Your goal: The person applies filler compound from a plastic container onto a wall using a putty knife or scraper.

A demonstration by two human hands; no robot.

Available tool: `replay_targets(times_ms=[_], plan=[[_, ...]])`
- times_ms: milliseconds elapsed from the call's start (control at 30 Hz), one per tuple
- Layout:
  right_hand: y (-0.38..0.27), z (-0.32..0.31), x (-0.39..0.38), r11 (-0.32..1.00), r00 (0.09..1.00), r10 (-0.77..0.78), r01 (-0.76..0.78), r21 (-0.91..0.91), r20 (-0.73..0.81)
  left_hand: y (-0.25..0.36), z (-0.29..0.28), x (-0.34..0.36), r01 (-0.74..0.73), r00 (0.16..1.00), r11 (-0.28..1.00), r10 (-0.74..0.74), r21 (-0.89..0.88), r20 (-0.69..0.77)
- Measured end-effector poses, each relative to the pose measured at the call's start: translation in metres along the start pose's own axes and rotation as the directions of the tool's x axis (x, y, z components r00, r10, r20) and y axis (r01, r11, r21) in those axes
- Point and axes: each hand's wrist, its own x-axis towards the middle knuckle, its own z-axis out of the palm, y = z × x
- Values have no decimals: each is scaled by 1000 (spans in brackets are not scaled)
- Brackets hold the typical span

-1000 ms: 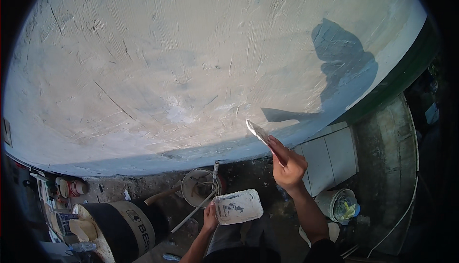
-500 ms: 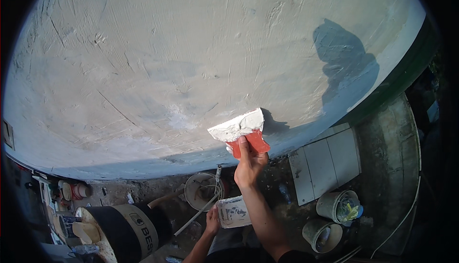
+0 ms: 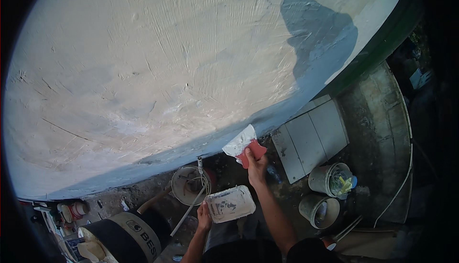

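My right hand point(image 3: 257, 167) grips the red handle of a putty knife point(image 3: 249, 149), thumb laid on top. White putty coats its wide blade, which points up and left in front of the wall's lower part; whether it touches cannot be told. Lower down, my left hand point(image 3: 204, 217) is closed on the left edge of a shallow rectangular tray point(image 3: 251, 197), white and smeared with putty. Before me rises a plastered wall point(image 3: 143, 62), cream with trowel ridges and a bluish shaded band along its bottom.
A dark drum point(image 3: 125, 236) with a light band stands at lower left. A bucket point(image 3: 178, 186) with a hose and pipe sits behind the tray. White panels point(image 3: 313, 139) lie to the right, near two more buckets point(image 3: 319, 179) point(image 3: 306, 210). A concrete ledge point(image 3: 382, 115) curves at far right.
The putty knife has come down from the wall's sunlit part to its bottom edge. The tray has risen a little and shows more fully. My view has shifted and tilted.
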Motion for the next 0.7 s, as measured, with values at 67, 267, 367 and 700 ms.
replay_targets(times_ms=[67,267,367,700], plan=[[8,-40,0,990,997,62,-68,-120,-51,-9,4,4,10,1000,1000,-10,11,7],[-12,-134,24,966,981,-39,-12,-256,-192,-19,29,15,27,999,993,-29,115,18],[-59,-141,47,972,994,-82,64,-224,-72,-25,40,16,7,1000,999,-8,41,27],[-330,-83,88,845,855,-436,496,-199,282,56,144,12,-148,982,962,170,-230,77]])
